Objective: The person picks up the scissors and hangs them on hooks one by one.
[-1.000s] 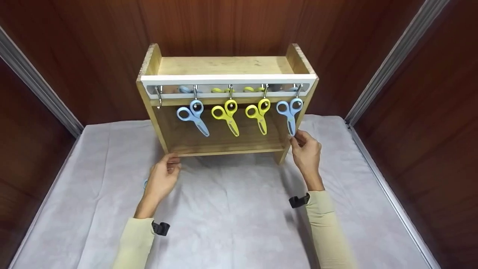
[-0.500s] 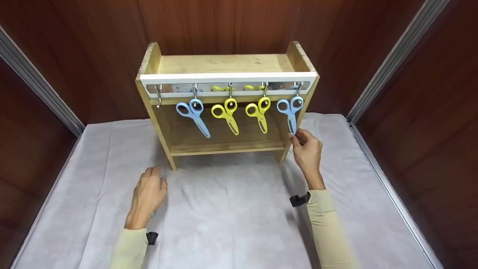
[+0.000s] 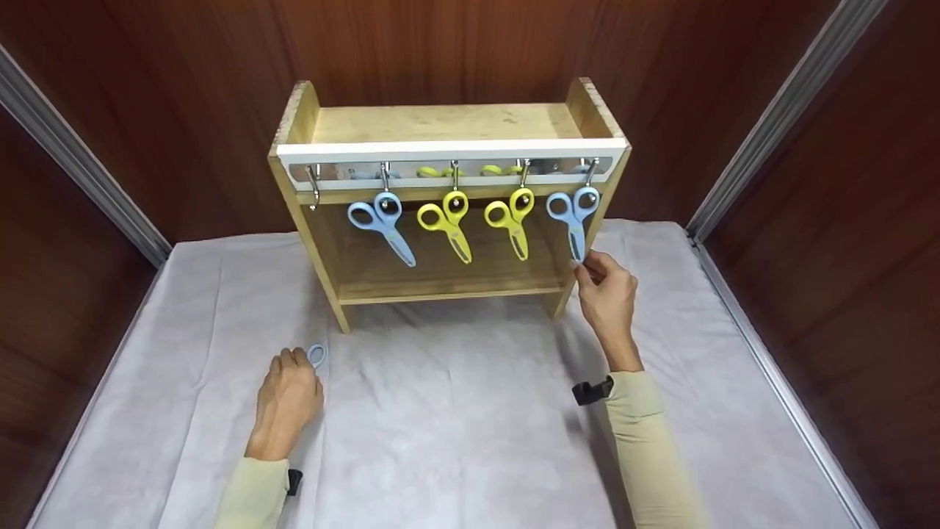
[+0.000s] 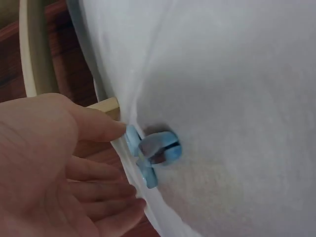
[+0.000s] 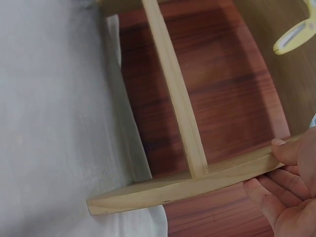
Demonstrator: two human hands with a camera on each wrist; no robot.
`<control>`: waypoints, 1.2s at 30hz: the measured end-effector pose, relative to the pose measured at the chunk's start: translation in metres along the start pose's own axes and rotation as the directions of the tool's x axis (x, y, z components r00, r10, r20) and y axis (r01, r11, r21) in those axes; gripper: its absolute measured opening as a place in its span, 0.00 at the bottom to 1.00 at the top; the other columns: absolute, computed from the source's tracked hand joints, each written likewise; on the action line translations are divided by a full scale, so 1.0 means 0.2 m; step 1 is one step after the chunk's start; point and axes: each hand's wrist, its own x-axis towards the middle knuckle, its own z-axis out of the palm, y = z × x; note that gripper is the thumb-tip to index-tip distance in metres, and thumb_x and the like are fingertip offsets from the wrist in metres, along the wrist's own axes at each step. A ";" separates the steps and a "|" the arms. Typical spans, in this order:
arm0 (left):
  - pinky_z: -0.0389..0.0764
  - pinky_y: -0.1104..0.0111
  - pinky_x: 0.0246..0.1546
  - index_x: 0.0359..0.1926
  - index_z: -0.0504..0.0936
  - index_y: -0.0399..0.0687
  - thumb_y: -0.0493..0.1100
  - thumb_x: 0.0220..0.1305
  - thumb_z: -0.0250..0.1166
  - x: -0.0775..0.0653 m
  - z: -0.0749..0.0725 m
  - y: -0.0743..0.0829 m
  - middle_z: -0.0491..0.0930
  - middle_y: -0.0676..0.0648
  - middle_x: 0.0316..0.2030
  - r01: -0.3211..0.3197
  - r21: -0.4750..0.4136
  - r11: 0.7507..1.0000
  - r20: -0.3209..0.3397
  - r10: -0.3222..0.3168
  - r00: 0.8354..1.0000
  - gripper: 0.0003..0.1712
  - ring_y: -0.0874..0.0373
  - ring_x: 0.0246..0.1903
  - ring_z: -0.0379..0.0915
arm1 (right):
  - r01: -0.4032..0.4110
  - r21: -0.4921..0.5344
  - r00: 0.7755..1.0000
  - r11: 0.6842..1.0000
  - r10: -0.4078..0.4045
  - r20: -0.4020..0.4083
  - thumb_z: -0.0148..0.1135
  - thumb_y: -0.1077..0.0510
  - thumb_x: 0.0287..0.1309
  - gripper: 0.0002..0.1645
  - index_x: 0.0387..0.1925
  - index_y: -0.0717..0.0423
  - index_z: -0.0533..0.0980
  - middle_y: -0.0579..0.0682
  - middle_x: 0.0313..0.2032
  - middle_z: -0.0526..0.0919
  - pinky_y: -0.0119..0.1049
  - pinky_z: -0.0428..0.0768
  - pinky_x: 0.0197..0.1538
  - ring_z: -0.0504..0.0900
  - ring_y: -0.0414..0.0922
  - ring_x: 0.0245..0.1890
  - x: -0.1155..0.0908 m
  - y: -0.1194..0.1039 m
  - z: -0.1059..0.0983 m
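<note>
My left hand point(image 3: 288, 393) is low over the cloth, close above a blue pair of scissors; one handle loop point(image 3: 324, 356) shows past its fingers in the head view. In the left wrist view, the thumb tip reaches the blue scissors point(image 4: 173, 154), the other fingers lying loosely apart from the thumb. My right hand point(image 3: 608, 297) grips the right side panel of a small wooden shelf point(image 5: 158, 193), thumb on one face and fingers on the other. Just above it hang blue scissors point(image 3: 576, 234) from the rightmost hook.
A white hook rail point(image 3: 440, 152) spans the shelf front. Yellow scissors point(image 3: 455, 239), more yellow scissors point(image 3: 517, 236) and blue scissors point(image 3: 393, 236) hang along it. The leftmost hook point(image 3: 314, 192) is bare. Dark wood-look walls point(image 3: 440, 44) enclose the cloth-covered table point(image 3: 440, 426).
My left hand has left the shelf's lower left corner and moved down and left, over the blue scissors on the cloth. The right hand keeps its grip on the side panel.
</note>
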 end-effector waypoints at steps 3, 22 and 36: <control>0.86 0.41 0.42 0.52 0.73 0.06 0.29 0.62 0.60 -0.01 0.02 -0.01 0.79 0.16 0.43 -0.007 0.046 0.999 -0.034 0.008 0.999 0.24 0.25 0.42 0.79 | 0.001 -0.004 1.000 1.000 -0.001 0.007 0.69 0.62 0.66 0.12 0.48 0.65 0.86 0.61 0.45 0.92 0.12 0.76 0.41 0.93 0.55 0.44 0.00 0.00 0.00; 0.77 0.33 0.65 0.60 0.57 -0.04 0.26 0.67 0.48 0.06 0.00 0.12 0.59 0.00 0.58 0.138 0.100 0.985 0.282 -0.161 0.946 0.30 0.09 0.62 0.65 | 0.016 -0.010 1.000 1.000 -0.016 -0.010 0.71 0.59 0.66 0.13 0.47 0.65 0.86 0.61 0.45 0.92 0.10 0.75 0.40 0.93 0.55 0.44 0.01 0.00 0.00; 0.88 0.37 0.38 0.47 0.70 -0.02 0.20 0.65 0.47 0.07 0.02 0.12 0.76 0.07 0.41 0.161 0.016 0.987 0.051 -0.162 0.986 0.18 0.19 0.40 0.82 | 0.023 -0.011 1.000 1.000 -0.023 -0.011 0.72 0.60 0.66 0.13 0.47 0.65 0.87 0.62 0.44 0.92 0.17 0.80 0.43 0.93 0.57 0.44 0.00 0.00 0.00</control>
